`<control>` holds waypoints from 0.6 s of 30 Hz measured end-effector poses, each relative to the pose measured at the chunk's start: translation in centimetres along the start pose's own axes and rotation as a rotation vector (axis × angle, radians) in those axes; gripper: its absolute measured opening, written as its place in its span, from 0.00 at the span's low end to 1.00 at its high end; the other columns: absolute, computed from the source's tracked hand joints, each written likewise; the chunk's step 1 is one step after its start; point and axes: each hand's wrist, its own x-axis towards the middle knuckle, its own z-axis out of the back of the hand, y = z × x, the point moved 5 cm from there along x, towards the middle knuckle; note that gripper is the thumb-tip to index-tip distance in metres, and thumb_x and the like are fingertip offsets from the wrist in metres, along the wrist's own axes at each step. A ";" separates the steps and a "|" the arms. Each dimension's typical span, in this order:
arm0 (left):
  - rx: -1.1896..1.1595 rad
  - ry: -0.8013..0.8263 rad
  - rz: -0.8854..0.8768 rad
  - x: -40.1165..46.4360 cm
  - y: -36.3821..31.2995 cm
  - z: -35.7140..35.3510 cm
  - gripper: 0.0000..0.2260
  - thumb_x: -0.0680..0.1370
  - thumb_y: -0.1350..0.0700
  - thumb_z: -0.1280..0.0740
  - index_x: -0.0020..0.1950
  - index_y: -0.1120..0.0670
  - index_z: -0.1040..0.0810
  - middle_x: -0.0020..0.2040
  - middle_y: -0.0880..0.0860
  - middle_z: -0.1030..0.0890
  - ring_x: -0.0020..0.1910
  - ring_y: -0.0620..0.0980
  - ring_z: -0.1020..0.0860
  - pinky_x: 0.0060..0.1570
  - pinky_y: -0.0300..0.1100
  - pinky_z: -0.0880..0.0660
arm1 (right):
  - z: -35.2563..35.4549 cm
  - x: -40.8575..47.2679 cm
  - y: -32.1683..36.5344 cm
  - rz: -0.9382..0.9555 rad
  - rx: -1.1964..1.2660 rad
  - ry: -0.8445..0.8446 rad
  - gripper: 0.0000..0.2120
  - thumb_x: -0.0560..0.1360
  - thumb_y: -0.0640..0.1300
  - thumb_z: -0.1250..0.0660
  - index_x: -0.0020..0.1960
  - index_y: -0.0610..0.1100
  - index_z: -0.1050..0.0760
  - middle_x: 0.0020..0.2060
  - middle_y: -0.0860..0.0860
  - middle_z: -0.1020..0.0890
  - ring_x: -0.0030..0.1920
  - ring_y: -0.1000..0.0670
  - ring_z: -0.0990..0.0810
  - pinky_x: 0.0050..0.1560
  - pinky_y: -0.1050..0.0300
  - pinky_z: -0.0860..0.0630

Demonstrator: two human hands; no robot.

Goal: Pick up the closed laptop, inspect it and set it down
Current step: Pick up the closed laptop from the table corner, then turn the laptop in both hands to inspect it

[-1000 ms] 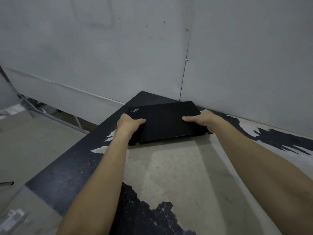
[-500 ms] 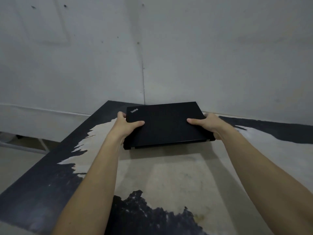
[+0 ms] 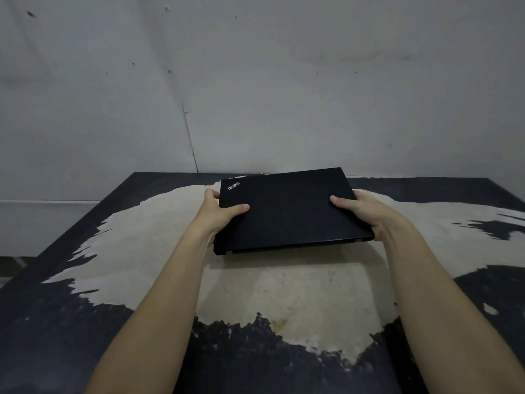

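Note:
A closed black laptop [image 3: 289, 209] with a small logo at its far left corner is held above the table [image 3: 284, 294], lid up, its near edge raised and casting a shadow below. My left hand [image 3: 217, 211] grips its left edge, thumb on the lid. My right hand [image 3: 360, 211] grips the right edge, thumb on top, fingers hidden underneath.
The table top is black with a large worn beige patch in the middle. A grey wall [image 3: 255, 81] stands directly behind the table's far edge. Floor shows past the table's left edge [image 3: 42, 223].
The laptop has come up off the table's far corner and toward me, held in both hands. The view has swung left to right, so the table now lies square in front.

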 end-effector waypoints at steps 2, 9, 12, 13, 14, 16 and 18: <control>-0.003 0.015 -0.006 0.0 0.1 -0.4 0.30 0.69 0.53 0.18 0.61 0.53 0.35 0.48 0.55 0.17 0.32 0.47 0.15 0.21 0.39 0.24 | 0.3 -0.6 -0.7 0.002 0.050 0.008 0.17 0.76 0.49 0.24 0.63 0.48 0.20 0.53 0.46 0.10 0.48 0.45 0.10 0.38 0.51 0.14; -0.022 0.066 0.031 0.4 0.5 -0.8 0.27 0.70 0.49 0.20 0.60 0.51 0.31 0.42 0.55 0.12 0.30 0.48 0.14 0.23 0.41 0.22 | 1.2 -1.5 -2.4 0.017 0.103 -0.079 0.19 0.75 0.50 0.23 0.63 0.45 0.20 0.50 0.46 0.10 0.46 0.45 0.10 0.37 0.54 0.15; -0.067 0.110 0.060 0.5 1.1 -0.9 0.22 0.71 0.46 0.22 0.59 0.48 0.27 0.43 0.53 0.11 0.35 0.49 0.13 0.25 0.42 0.21 | 1.4 -1.6 -2.4 0.031 0.134 -0.104 0.18 0.77 0.48 0.24 0.64 0.44 0.20 0.49 0.46 0.09 0.46 0.45 0.10 0.37 0.54 0.15; -0.097 0.119 0.066 0.6 1.3 -1.0 0.20 0.72 0.46 0.22 0.59 0.47 0.26 0.46 0.53 0.11 0.36 0.48 0.13 0.26 0.42 0.20 | 1.4 -1.6 -2.4 0.030 0.145 -0.111 0.18 0.77 0.48 0.25 0.64 0.43 0.20 0.49 0.46 0.09 0.46 0.45 0.10 0.37 0.54 0.15; -0.138 0.126 0.074 0.7 1.4 -1.1 0.18 0.73 0.45 0.23 0.59 0.46 0.24 0.48 0.52 0.11 0.38 0.48 0.13 0.28 0.43 0.19 | 1.4 -1.7 -2.5 0.026 0.162 -0.121 0.19 0.77 0.48 0.25 0.65 0.43 0.20 0.50 0.45 0.10 0.47 0.45 0.10 0.38 0.53 0.15; -0.240 0.169 0.095 0.9 1.4 -1.2 0.17 0.74 0.43 0.26 0.61 0.45 0.21 0.54 0.52 0.12 0.46 0.51 0.12 0.37 0.47 0.17 | 1.4 -1.6 -2.8 0.012 0.215 -0.138 0.18 0.78 0.46 0.25 0.66 0.41 0.21 0.50 0.44 0.10 0.47 0.44 0.10 0.38 0.52 0.14; -0.366 0.234 0.128 0.9 1.1 -1.2 0.21 0.74 0.38 0.29 0.63 0.46 0.18 0.56 0.53 0.13 0.50 0.55 0.15 0.41 0.47 0.21 | 1.1 -1.6 -3.0 0.001 0.275 -0.153 0.17 0.79 0.45 0.26 0.65 0.40 0.21 0.47 0.44 0.09 0.44 0.44 0.10 0.36 0.52 0.14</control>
